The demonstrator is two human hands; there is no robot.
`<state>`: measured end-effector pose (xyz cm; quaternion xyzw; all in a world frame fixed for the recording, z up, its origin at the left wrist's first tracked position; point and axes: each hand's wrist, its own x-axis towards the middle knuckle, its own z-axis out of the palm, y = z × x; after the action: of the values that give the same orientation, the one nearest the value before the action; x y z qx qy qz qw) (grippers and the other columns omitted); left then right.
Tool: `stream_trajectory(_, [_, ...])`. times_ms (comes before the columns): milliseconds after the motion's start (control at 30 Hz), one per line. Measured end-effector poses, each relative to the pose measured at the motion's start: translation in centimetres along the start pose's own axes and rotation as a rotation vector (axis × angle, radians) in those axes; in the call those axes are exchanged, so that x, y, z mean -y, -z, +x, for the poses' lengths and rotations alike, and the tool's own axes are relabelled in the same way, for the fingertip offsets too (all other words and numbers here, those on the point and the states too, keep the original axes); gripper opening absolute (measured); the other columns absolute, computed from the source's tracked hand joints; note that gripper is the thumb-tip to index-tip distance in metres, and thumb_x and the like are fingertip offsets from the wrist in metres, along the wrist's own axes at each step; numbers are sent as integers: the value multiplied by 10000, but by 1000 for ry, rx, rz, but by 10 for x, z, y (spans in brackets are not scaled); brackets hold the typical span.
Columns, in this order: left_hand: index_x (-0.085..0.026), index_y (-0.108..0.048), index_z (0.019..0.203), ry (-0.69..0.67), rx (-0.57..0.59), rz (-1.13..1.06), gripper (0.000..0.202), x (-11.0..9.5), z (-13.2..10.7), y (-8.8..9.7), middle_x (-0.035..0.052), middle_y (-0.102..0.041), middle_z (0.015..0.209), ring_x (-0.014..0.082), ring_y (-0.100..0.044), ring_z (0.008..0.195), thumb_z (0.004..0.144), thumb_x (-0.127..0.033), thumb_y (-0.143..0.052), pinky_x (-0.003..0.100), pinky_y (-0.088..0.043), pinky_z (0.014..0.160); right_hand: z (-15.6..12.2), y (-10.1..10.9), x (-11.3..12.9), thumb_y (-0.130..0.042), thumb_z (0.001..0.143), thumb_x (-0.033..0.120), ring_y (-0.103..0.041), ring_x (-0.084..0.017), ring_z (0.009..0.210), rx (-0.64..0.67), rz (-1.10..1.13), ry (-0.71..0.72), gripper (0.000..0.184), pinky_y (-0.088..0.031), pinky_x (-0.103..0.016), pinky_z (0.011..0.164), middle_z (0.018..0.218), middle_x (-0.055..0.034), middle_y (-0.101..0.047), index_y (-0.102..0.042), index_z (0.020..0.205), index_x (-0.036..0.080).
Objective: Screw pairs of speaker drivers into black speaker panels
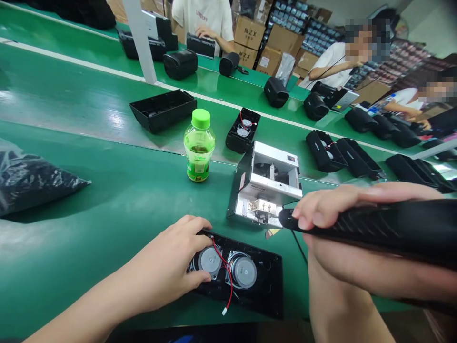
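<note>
My left hand [171,262] rests on the left end of a black speaker panel [264,286] lying on the green table, fingers curled over its edge beside the left of two round silver speaker drivers [243,271]. A red wire [228,281] with a white plug runs across the panel. My right hand [342,224] is wrapped around a black electric screwdriver [392,228], its tip pointing left toward a metal screw feeder box [267,186].
A green-capped bottle [199,147] stands behind the panel. A black plastic bag [24,176] lies at left. Black speaker housings [162,109] and half-built speakers [243,128] lie along the conveyor. Other people sit opposite beside cardboard boxes [250,33].
</note>
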<state>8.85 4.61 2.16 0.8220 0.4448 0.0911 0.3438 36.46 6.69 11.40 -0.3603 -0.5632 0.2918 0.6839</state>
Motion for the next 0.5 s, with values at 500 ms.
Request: stream_trajectory(500, [-294, -840, 1209, -31, 0, 36, 336, -2, 1, 3, 80, -682, 1515, 368, -642, 1397, 887, -324, -930, 538, -593, 1179, -11, 2, -8, -648, 915, 968, -582, -219, 426, 10, 11, -85, 781, -525, -371, 418, 588, 20, -669, -772, 1236, 266])
